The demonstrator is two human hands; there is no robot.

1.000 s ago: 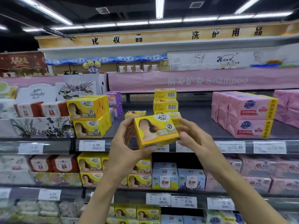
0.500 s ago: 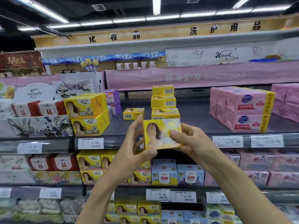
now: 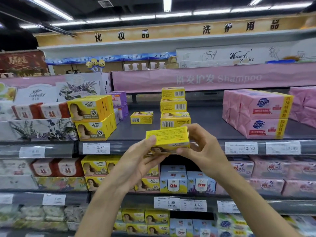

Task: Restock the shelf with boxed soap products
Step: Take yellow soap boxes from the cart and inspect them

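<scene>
Pink paper-wrapped soap packs (image 3: 263, 113) with blue logos sit stacked two high at the right, above white price labels reading 12.80 (image 3: 241, 147) and, less clearly, 13.99 (image 3: 283, 147). A long pink fabric banner (image 3: 205, 79) printed "Shampoo" runs above them. At the left are small red-and-white boxes (image 3: 51, 112) resting on white cartons printed with lavender sprigs (image 3: 42, 130), and small purple boxes (image 3: 119, 100) stand further back. Another white label (image 3: 96, 148) shows 3.80. Lower down, pale blue-and-white cartons (image 3: 173, 183) stand side by side over two labels marked 4.50 (image 3: 166, 202). An ochre fascia sign (image 3: 171, 31) with black characters spans the top, under fluorescent ceiling tubes (image 3: 167, 4).
</scene>
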